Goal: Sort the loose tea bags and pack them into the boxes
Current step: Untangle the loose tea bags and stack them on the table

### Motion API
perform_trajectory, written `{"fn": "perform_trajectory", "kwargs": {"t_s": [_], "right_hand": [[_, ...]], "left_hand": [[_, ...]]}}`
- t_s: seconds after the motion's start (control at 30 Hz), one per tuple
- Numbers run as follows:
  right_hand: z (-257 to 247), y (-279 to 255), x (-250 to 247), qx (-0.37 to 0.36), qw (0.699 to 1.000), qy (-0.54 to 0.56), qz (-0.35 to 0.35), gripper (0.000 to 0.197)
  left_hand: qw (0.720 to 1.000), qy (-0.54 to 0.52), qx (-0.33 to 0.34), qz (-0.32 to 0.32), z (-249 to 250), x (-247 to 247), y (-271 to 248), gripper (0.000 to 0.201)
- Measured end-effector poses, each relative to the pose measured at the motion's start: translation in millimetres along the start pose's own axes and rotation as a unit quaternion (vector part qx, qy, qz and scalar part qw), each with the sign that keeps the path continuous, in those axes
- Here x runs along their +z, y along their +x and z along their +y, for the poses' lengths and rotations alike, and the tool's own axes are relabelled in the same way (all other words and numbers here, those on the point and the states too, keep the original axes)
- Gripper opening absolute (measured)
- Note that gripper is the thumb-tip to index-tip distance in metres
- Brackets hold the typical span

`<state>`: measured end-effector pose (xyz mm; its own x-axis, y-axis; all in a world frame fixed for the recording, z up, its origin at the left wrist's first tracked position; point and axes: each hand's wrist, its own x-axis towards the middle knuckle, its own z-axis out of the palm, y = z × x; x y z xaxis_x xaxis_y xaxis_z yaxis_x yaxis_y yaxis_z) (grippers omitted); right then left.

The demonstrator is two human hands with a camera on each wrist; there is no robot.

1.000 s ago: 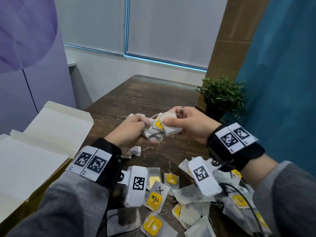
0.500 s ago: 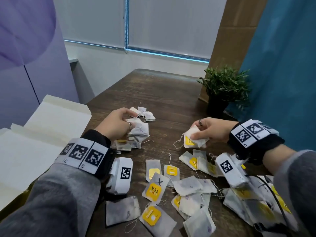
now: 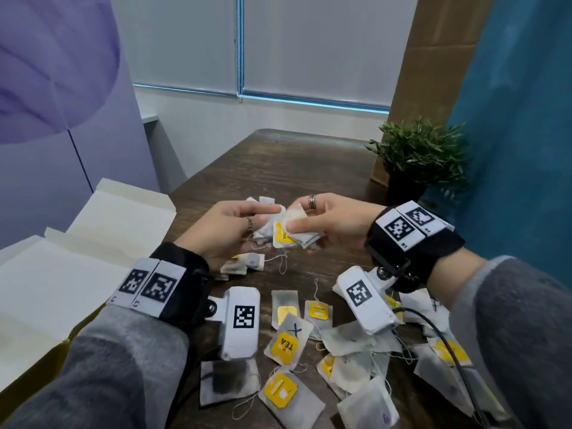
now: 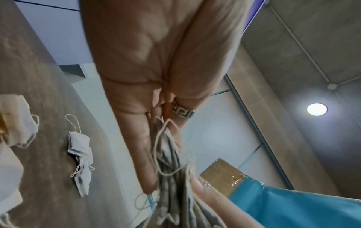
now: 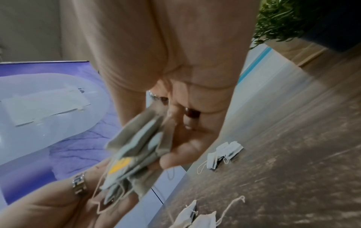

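Bunched tea bags (image 3: pixel 289 230) aloft, others (image 3: pixel 346 345) scattered flat

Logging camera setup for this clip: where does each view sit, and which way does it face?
Head: worn on the head, looking forward and down at the table; shows both forearms, left hand and right hand.
Left wrist: under the left hand, looking along its fingers at the tea bag bundle.
Right wrist: under the right hand, looking along it.
All three share that bundle.
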<state>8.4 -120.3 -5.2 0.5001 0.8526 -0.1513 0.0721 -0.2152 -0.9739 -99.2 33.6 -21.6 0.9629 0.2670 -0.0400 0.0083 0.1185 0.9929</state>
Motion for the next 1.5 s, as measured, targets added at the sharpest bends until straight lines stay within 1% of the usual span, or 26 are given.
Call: {"fn": "perform_trajectory", "kwargs": {"t_s": [0.07, 0.2, 0.37, 0.5, 0.57, 0.7, 0.8, 0.9, 1.0, 1.13, 1.23, 1.3, 1.37, 1.43, 1.5], "right_hand": [[-1, 3, -1, -0.016, 1.0, -0.006, 0.02, 0.008], [-5, 4, 2, -0.05, 0.993, -0.089, 0.06, 0.009], [-14, 6, 5, -0.094, 0.981, -0.121, 0.116, 0.013], [-19, 5, 8, -0.106, 0.981, -0.123, 0.104, 0.013], [-21, 6, 10, -0.101, 0.984, -0.108, 0.098, 0.012], [-22, 10, 11, -0.077, 0.992, -0.036, 0.097, 0.009], [-16, 12, 9, -0.063, 0.989, 0.044, 0.127, 0.01], [-12, 11, 3, -0.061, 0.978, 0.107, 0.17, 0.017], [-12, 8, -6, -0.067, 0.968, 0.119, 0.21, 0.023], [-11, 3, -16, -0.035, 0.968, 0.076, 0.238, 0.018], [-8, 0, -21, -0.013, 0.97, 0.052, 0.239, 0.019], [-5, 2, -18, 0.004, 0.975, 0.018, 0.223, 0.02], [3, 12, -15, 0.045, 0.976, -0.074, 0.199, 0.021], [9, 21, -7, 0.084, 0.97, -0.155, 0.165, 0.021], [13, 31, 1, 0.112, 0.97, -0.168, 0.132, 0.021]], "left_hand": [[1.0, -0.029, 0.001, 0.002, 3, -1, -2, 0.023], [0.998, -0.062, 0.003, 0.003, 7, -2, -6, 0.029], [0.992, -0.122, 0.038, 0.006, 10, -3, -11, 0.033], [0.991, -0.111, 0.056, 0.046, 11, -6, -14, 0.032], [0.991, -0.104, 0.06, 0.063, 12, -8, -16, 0.029], [0.991, -0.099, 0.053, 0.069, 13, -9, -18, 0.029], [0.989, -0.096, 0.044, 0.101, 12, -9, -19, 0.029], [0.988, -0.085, 0.036, 0.125, 9, -8, -18, 0.03], [0.987, -0.08, 0.03, 0.139, 8, -3, -14, 0.033], [0.987, -0.056, 0.035, 0.143, 14, 6, -3, 0.038], [0.986, -0.046, 0.05, 0.155, 21, 8, 5, 0.038], [0.984, -0.041, 0.058, 0.165, 24, 8, 8, 0.04], [0.982, -0.037, 0.064, 0.173, 25, 7, 11, 0.039], [0.981, -0.037, 0.069, 0.176, 26, 6, 12, 0.038], [0.981, -0.034, 0.073, 0.177, 26, 4, 12, 0.04]]}}
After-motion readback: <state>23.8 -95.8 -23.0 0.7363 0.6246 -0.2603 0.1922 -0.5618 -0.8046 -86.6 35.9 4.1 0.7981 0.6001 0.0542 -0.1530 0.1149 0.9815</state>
